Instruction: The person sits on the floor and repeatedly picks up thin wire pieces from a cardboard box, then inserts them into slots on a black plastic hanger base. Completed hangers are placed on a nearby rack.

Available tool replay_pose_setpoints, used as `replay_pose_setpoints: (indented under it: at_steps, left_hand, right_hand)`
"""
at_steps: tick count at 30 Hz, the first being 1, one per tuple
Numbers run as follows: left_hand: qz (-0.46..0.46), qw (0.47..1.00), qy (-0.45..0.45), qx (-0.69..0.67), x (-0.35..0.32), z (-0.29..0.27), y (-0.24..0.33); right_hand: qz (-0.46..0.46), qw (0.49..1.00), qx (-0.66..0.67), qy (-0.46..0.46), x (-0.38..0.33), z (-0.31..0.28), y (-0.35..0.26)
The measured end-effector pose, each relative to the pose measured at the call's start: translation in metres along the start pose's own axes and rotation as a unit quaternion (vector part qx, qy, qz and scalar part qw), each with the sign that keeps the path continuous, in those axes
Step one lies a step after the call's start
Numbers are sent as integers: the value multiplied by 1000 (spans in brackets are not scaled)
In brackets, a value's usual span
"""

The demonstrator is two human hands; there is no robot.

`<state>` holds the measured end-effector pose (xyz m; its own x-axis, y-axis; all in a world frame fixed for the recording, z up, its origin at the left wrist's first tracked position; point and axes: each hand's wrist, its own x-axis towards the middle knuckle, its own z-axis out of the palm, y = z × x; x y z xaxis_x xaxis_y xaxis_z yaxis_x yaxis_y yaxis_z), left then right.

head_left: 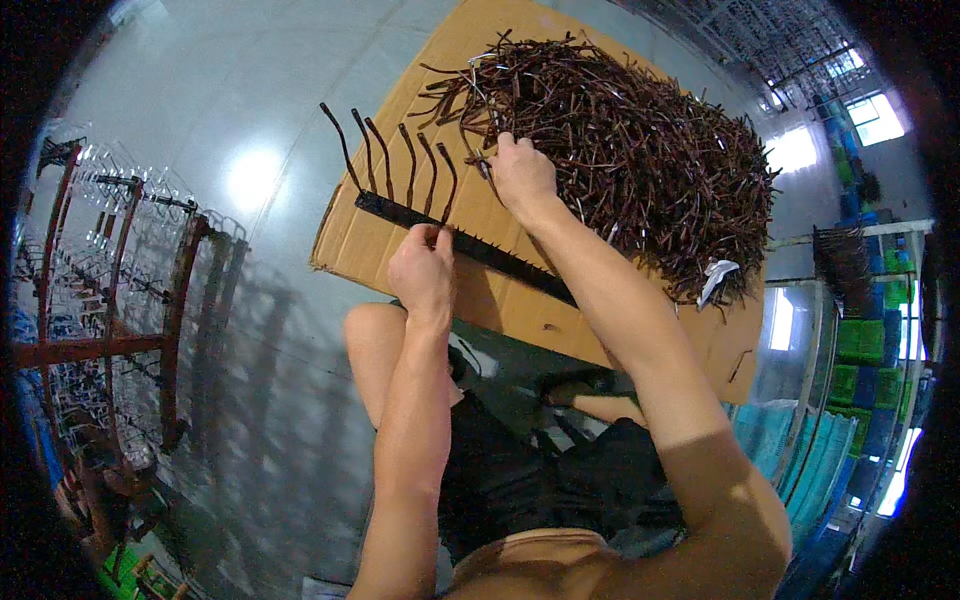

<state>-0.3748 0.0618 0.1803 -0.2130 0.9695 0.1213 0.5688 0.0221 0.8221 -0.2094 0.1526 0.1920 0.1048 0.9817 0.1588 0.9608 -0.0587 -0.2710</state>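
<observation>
A long black toothed bar [500, 262] lies slanted across the near part of a cardboard sheet [345, 235]. Several thin, dark brown eyeglass temples [410, 165] stand in a row on its left half, their curved ends pointing away from me. My left hand [422, 270] is closed, thumb and fingers pinching the bar just beside the last temple of the row. At the left edge of a big heap of loose temples [640, 160], my right hand [523, 180] is closed on a temple; its fingertips are partly hidden. Small spikes show along the bar's right half.
A crumpled white scrap [716, 280] rests on the heap's near edge. Metal racks with hanging wire hooks [110, 250] stand on the grey floor at left. Green crates [862, 342] and a shelf frame are at right. My knees are under the cardboard's near edge.
</observation>
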Motion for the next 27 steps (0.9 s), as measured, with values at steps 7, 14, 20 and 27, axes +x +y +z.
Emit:
replay_pose_setpoints:
  at_steps: [7,14,20,27]
  left_hand:
    - [75,995,-23,-68,-10,12,-14]
    - [97,995,-11,-27,-8,13,-13]
    - [101,994,-1,-39,-7,15,-10]
    - [97,995,4,-28,-7,15,-11]
  right_hand:
    - [177,852,472,-141,-35,-21,-25]
    - [116,839,518,-119,-72,-22,-29]
    - [98,863,491,-72,-80,-5,-34]
    - [93,837,534,-75,-80,-15,-40]
